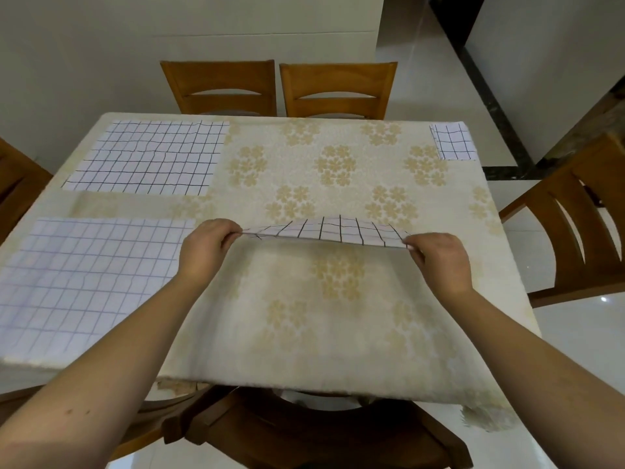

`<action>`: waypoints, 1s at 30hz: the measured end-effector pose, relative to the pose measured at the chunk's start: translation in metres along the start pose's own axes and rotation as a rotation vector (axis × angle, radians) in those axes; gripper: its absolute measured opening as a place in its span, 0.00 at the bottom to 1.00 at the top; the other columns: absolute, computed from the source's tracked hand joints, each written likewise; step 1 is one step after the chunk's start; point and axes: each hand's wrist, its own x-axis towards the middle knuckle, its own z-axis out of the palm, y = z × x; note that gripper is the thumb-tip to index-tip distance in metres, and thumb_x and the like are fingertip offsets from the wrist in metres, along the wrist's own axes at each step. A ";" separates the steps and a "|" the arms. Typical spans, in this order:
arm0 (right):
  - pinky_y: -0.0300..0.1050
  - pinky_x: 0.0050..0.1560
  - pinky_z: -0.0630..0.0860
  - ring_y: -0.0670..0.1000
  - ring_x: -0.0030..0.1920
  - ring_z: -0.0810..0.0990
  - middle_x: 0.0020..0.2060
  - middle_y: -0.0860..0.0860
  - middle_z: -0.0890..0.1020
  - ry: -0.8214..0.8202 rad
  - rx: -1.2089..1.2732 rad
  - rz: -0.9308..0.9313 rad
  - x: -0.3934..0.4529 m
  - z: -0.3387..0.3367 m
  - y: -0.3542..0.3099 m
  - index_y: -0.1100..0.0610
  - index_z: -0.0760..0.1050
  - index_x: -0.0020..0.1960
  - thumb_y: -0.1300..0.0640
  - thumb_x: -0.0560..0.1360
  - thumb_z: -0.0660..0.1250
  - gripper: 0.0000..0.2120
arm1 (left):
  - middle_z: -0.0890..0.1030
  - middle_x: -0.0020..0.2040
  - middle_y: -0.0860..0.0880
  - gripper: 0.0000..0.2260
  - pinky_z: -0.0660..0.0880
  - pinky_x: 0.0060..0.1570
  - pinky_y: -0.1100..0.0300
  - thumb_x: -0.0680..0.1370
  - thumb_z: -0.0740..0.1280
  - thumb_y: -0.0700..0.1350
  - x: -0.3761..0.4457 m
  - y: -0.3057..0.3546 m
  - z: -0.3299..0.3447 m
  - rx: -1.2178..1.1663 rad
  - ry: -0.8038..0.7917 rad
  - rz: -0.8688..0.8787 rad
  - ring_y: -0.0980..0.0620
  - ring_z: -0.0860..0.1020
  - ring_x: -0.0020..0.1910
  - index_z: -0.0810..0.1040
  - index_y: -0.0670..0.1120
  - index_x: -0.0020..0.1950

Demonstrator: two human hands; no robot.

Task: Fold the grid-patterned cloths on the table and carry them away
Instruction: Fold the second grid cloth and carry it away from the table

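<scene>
Head view: the left hand and right hand each pinch an end of the lifted cloth, raised just above the middle of the tabletop. Each grip is narrow, closed on fabric. Two flat cloths lie along the left edge; a folded cloth sits at the far right corner. To fold well, keep both ends level and taut, match the grid lines, then lay edge on edge.

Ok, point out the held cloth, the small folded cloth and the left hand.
held cloth [341, 230], head view, raised middle.
small folded cloth [453, 141], head view, top face.
left hand [206, 247], head view, back of hand.
</scene>
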 end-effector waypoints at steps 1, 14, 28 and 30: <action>0.48 0.46 0.76 0.56 0.40 0.84 0.38 0.52 0.85 -0.010 0.008 0.006 -0.010 0.004 -0.001 0.59 0.84 0.44 0.68 0.70 0.73 0.07 | 0.83 0.48 0.53 0.03 0.72 0.45 0.60 0.77 0.69 0.43 -0.010 -0.004 0.005 0.000 -0.024 0.010 0.52 0.78 0.51 0.82 0.48 0.49; 0.49 0.46 0.80 0.56 0.45 0.84 0.44 0.53 0.86 -0.444 -0.016 0.160 -0.142 0.057 -0.012 0.55 0.84 0.47 0.68 0.61 0.74 0.16 | 0.84 0.51 0.54 0.07 0.79 0.40 0.57 0.75 0.66 0.45 -0.123 -0.023 0.081 0.183 -0.403 -0.021 0.49 0.81 0.52 0.84 0.50 0.47; 0.49 0.50 0.80 0.55 0.56 0.82 0.54 0.55 0.84 -0.414 -0.037 0.057 -0.164 0.053 -0.010 0.59 0.82 0.53 0.55 0.74 0.58 0.17 | 0.80 0.51 0.49 0.15 0.68 0.51 0.51 0.79 0.57 0.51 -0.126 0.020 0.113 0.118 -0.276 0.107 0.46 0.78 0.51 0.81 0.46 0.51; 0.50 0.50 0.81 0.55 0.57 0.82 0.55 0.55 0.83 -0.413 -0.023 0.063 -0.169 0.054 -0.009 0.59 0.82 0.53 0.53 0.76 0.59 0.16 | 0.80 0.55 0.48 0.14 0.68 0.55 0.52 0.78 0.59 0.49 -0.126 0.047 0.129 0.048 -0.279 0.210 0.47 0.77 0.55 0.80 0.46 0.55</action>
